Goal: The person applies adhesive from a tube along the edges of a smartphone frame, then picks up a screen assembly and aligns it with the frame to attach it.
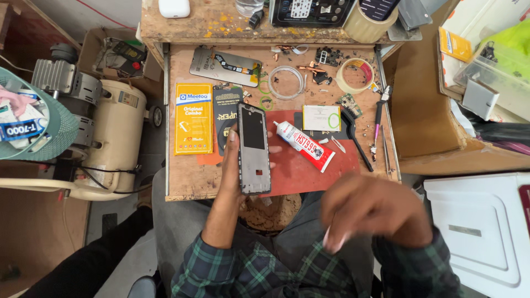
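Note:
My left hand (232, 163) holds a grey phone frame (253, 149) upright over the front of the wooden work board (187, 176), fingers wrapped around its edges. My right hand (375, 209) is blurred, low over my lap, fingers curled around a small pale thing I cannot make out. A white and red glue tube (305, 146) lies on the red mat (298, 171) just right of the frame. A phone battery (321, 118) rests behind the tube.
A yellow package (194, 118), a phone screen panel (225, 66), a tape roll (355, 75), a black brush (356, 138), pliers (381, 110) and loose small parts lie on the board. A compressor (105, 138) stands left, a white box (480, 232) right.

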### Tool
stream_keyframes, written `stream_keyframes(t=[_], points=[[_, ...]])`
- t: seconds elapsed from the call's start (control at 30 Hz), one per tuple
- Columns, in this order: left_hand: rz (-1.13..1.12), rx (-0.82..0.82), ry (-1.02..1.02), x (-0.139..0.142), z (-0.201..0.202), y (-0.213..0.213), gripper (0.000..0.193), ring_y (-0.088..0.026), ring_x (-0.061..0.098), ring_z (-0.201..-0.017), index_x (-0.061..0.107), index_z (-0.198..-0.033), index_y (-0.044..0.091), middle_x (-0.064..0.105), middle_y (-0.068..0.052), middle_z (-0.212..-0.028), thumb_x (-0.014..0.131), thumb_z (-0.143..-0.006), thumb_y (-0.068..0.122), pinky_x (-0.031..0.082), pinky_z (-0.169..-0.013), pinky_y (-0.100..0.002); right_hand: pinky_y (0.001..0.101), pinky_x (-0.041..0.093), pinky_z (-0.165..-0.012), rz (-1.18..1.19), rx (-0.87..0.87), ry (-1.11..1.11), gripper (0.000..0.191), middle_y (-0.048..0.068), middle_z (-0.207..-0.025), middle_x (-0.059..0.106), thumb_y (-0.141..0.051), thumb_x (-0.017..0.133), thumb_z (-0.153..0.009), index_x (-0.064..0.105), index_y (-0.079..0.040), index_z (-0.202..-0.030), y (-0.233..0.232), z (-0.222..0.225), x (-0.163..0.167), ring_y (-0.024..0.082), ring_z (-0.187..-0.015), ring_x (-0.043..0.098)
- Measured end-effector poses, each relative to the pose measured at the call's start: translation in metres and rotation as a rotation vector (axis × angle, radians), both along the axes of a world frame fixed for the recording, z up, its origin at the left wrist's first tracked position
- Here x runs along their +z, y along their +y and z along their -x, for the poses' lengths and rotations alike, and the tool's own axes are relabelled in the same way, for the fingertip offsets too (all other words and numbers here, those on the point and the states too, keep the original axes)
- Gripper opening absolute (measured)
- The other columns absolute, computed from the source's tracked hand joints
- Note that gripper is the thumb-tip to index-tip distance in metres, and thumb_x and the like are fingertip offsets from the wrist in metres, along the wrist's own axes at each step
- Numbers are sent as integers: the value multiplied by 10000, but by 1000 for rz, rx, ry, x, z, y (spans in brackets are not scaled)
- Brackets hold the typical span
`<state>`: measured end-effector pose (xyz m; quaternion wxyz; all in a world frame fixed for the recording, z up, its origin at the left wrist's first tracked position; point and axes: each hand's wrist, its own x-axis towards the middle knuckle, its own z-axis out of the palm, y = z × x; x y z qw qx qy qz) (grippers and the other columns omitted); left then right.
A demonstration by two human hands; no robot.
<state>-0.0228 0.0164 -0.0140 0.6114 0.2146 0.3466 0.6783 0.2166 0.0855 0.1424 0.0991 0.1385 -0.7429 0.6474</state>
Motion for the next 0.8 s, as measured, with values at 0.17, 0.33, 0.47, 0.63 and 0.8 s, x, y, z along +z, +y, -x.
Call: stream_keyframes(t=[0.17,0.33,0.47,0.63,0.8], points=[[-14,-39,-158,-13,8,2,822,-379,708,-1094,447,-1502,58,624,-210,-1322,399,-981,692,652,-726,-425,418,544,-922,-819,-1234,-152,336,185,-1192,704,-61,697,-891,683,-18,-1224,45,9,-40,361,-1070,701],[42,49,-169,-25,17,4,838,-394,698,-1112,442,-1533,58,623,-200,-1331,365,-990,692,640,-740,-424,398,528,-979,-812,-1356,-283,353,136,-1261,685,-130,747,-925,697,-49,-1264,52,17,-84,312,-1170,666],[9,61,-207,-25,18,3,771,-430,690,-1118,439,-1529,39,629,-222,-1322,337,-1031,619,642,-748,-440,378,551,-862,-598,-1196,-694,411,72,-1157,703,-265,770,-866,707,-113,-1242,42,27,-106,253,-1017,696],[6,78,-225,-20,18,1,704,-458,683,-1132,456,-1518,13,627,-244,-1334,298,-1051,517,644,-764,-458,451,535,-830,-842,-1156,-577,498,125,-1032,665,-274,804,-822,686,-73,-1262,31,41,-123,327,-982,651],[-30,78,-276,-24,21,2,677,-455,675,-1144,459,-1509,21,626,-242,-1340,309,-1035,481,644,-775,-460,460,533,-817,-861,-1170,-588,515,113,-1033,680,-266,821,-766,656,-94,-1223,27,46,-131,327,-976,658]])
